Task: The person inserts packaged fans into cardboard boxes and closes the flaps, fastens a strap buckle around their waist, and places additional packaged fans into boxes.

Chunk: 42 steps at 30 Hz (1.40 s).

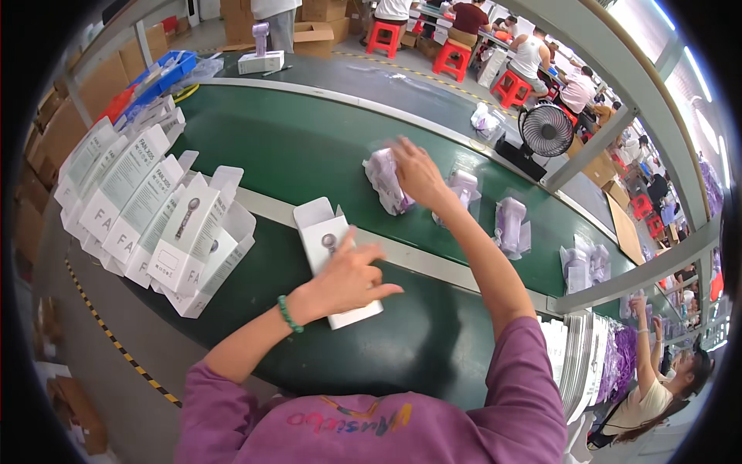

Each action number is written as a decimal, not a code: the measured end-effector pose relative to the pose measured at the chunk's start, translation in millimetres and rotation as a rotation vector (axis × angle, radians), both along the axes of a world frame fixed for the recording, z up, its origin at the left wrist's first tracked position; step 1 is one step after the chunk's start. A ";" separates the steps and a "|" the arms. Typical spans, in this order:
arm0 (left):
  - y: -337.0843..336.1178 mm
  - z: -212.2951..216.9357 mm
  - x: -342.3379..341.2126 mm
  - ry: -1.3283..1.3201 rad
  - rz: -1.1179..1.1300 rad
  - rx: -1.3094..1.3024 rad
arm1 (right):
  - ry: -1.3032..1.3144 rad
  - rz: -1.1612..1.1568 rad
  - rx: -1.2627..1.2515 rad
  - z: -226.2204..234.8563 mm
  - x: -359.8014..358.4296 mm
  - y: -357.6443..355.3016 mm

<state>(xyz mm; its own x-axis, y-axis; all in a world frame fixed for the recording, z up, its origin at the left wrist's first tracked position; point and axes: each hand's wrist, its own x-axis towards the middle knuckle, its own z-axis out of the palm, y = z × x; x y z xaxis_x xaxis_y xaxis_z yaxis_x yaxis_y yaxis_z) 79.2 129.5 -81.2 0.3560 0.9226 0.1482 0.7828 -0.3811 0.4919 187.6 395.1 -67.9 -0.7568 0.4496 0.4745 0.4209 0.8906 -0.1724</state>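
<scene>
head fisheye | looks down, forward | near both hands (pixel 345 279) (pixel 421 178) | far right apparently blurred

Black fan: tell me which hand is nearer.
Right. The right hand is at a bagged purple item, left of the black fan; the left hand, over a white box, is farther away.

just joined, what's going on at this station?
A person is working with white boxes and bagged purple items at a green work surface. The left hand, fingers spread, is over a white box with its far-end flaps open. The right hand is at a bagged purple item; blur hides whether it grips. More bagged items lie to the right, and a cluster of white boxes with flaps up sits to the left.
</scene>
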 end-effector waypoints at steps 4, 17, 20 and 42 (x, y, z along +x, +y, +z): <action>-33.2 1.6 -11.1 0.218 0.503 0.347 | -0.231 -0.459 -0.218 9.3 -3.2 -2.8; 43.0 18.3 -80.2 0.206 0.599 -0.046 | -0.295 -0.406 -0.327 -21.1 -20.2 14.9; 62.2 28.3 -85.5 0.274 0.549 -0.099 | -0.207 -0.375 -0.325 -34.9 -13.5 18.9; -41.7 4.3 -34.0 -0.023 0.300 0.117 | -0.119 -0.101 -0.768 12.8 77.4 -143.9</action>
<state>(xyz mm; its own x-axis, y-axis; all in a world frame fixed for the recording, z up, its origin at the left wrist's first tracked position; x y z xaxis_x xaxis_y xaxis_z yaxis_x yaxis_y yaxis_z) 45.2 87.8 -76.9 0.0659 0.9621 0.2645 0.8579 -0.1899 0.4774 265.0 251.2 -55.1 -0.7210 0.6884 -0.0792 0.5478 0.4962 -0.6735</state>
